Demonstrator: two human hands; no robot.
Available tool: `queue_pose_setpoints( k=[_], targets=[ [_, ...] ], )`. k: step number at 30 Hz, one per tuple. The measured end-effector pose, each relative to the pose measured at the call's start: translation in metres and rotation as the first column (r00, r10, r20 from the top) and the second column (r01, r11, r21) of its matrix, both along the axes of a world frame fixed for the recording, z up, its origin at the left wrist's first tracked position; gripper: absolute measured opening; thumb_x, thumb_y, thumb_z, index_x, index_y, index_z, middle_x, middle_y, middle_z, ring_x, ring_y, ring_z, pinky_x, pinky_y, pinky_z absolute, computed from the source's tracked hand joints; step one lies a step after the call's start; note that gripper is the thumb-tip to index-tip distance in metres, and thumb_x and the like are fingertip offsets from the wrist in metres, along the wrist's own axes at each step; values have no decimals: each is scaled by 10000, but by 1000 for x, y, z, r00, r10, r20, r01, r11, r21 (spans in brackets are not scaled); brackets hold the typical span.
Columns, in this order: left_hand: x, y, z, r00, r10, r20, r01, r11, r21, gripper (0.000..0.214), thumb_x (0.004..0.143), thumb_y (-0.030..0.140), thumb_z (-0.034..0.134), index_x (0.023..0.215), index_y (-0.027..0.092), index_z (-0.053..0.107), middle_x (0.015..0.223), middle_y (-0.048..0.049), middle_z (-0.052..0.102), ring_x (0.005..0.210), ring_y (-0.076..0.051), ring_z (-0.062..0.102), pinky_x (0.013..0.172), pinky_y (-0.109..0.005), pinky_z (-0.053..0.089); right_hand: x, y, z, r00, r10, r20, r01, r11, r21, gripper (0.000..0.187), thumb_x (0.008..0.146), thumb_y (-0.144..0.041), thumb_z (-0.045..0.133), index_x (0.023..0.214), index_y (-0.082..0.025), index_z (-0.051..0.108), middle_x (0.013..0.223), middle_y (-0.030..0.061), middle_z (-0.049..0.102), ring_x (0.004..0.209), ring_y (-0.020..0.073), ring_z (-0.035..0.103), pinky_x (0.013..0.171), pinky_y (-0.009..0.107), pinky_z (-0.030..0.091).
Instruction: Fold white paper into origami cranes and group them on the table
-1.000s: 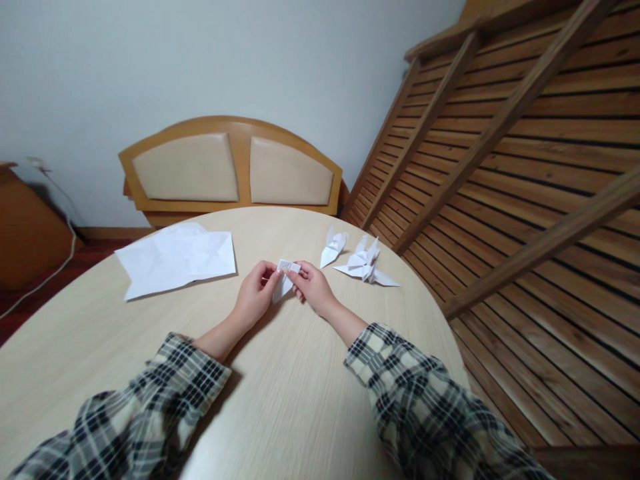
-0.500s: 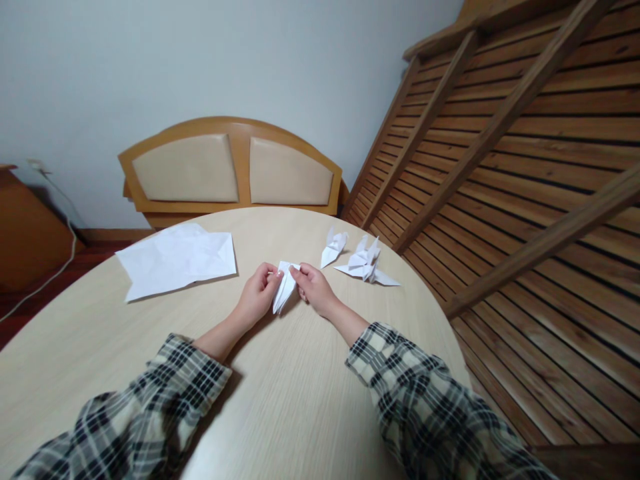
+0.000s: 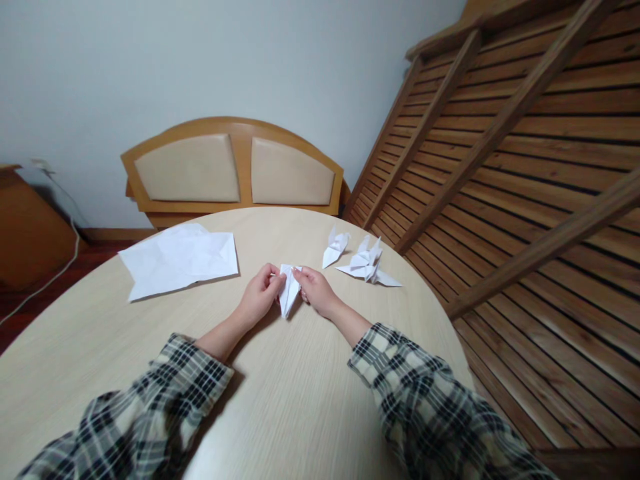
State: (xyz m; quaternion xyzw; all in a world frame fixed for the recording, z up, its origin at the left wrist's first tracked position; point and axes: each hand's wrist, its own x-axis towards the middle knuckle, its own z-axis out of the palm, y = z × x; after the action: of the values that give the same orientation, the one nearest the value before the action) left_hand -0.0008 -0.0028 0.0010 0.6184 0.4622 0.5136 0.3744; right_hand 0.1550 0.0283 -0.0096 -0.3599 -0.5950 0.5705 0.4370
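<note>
A small piece of folded white paper [image 3: 289, 293] is pinched between my two hands, its narrow tip pointing down toward me. My left hand [image 3: 261, 293] grips its left edge with thumb and curled fingers. On the other side, my right hand [image 3: 317, 291] presses its thumb on the paper's upper right corner, fingers tucked behind. Right of my hands, a folded paper crane [image 3: 335, 249] rests on the table, and beside it lie more paper cranes [image 3: 367, 261], close together so that I cannot separate them clearly.
Creased white paper sheets [image 3: 180, 260] lie at the left of the round wooden table [image 3: 295, 400]. Behind the table stands a padded headboard [image 3: 235, 167] against the wall. A slatted wooden frame [image 3: 530, 200] leans along the right side. A white cable [image 3: 70, 253] hangs at far left.
The folded paper has turned slightly in my hands, so a flatter face now shows instead of its spread layered edges. Both hands keep their hold in nearly the same place.
</note>
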Motion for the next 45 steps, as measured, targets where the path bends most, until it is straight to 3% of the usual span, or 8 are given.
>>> queue_pose_setpoints(
  k=[7, 13, 21, 27, 33, 37, 45],
  targets=[
    [0, 0, 3, 996, -83, 15, 83, 996, -22, 347, 842, 494, 574, 652, 215, 495, 556, 20, 511, 547, -152, 505, 531, -278, 398, 6, 0, 1, 994, 111, 18, -110, 994, -20, 406, 814, -577, 623, 698, -213, 485, 517, -75, 401, 426, 83, 345, 394, 233, 241],
    [0, 1, 4, 995, -102, 14, 103, 992, -70, 436, 856, 558, 550, 612, 197, 554, 518, -3, 525, 511, -151, 503, 520, -290, 396, 4, 2, -3, 995, 96, 23, -96, 995, 0, 424, 841, -597, 601, 717, -203, 507, 552, -54, 452, 457, 89, 385, 407, 233, 273],
    [0, 3, 1, 999, -29, 25, 30, 998, -56, 451, 828, 575, 575, 585, 197, 541, 512, -2, 530, 515, -147, 505, 520, -282, 386, 3, 0, -2, 993, 102, 60, -104, 994, 30, 491, 859, -668, 570, 742, -192, 530, 562, -50, 477, 456, 87, 410, 419, 231, 301],
    [0, 1, 5, 998, 36, 51, -34, 999, -40, 453, 843, 581, 564, 596, 204, 526, 507, 30, 487, 491, -131, 461, 509, -271, 377, 4, 0, -1, 983, 116, 142, -119, 993, 17, 466, 895, -619, 564, 735, -182, 570, 495, -54, 469, 416, 88, 397, 400, 229, 284],
    [2, 2, 6, 993, -52, 105, 60, 995, -77, 454, 815, 618, 603, 658, 193, 568, 533, 23, 529, 496, -136, 495, 498, -263, 388, 2, 1, -1, 990, 36, 135, -40, 999, 29, 425, 917, -564, 565, 723, -185, 560, 507, -53, 482, 428, 89, 405, 413, 231, 284],
    [1, 3, 3, 989, -146, 39, 150, 982, -118, 493, 824, 638, 584, 638, 182, 596, 518, -1, 557, 498, -141, 519, 521, -270, 400, 2, 4, -3, 995, 23, 100, -26, 999, 24, 439, 908, -596, 554, 750, -187, 562, 511, -54, 484, 436, 95, 418, 421, 234, 282],
    [-1, 3, -2, 990, -142, -26, 138, 984, -111, 501, 850, 624, 569, 609, 186, 590, 502, -15, 586, 483, -136, 515, 525, -266, 406, 3, 5, -4, 997, 28, 65, -30, 999, 29, 465, 874, -634, 573, 731, -193, 542, 507, -58, 488, 427, 88, 418, 410, 222, 290]
  ],
)
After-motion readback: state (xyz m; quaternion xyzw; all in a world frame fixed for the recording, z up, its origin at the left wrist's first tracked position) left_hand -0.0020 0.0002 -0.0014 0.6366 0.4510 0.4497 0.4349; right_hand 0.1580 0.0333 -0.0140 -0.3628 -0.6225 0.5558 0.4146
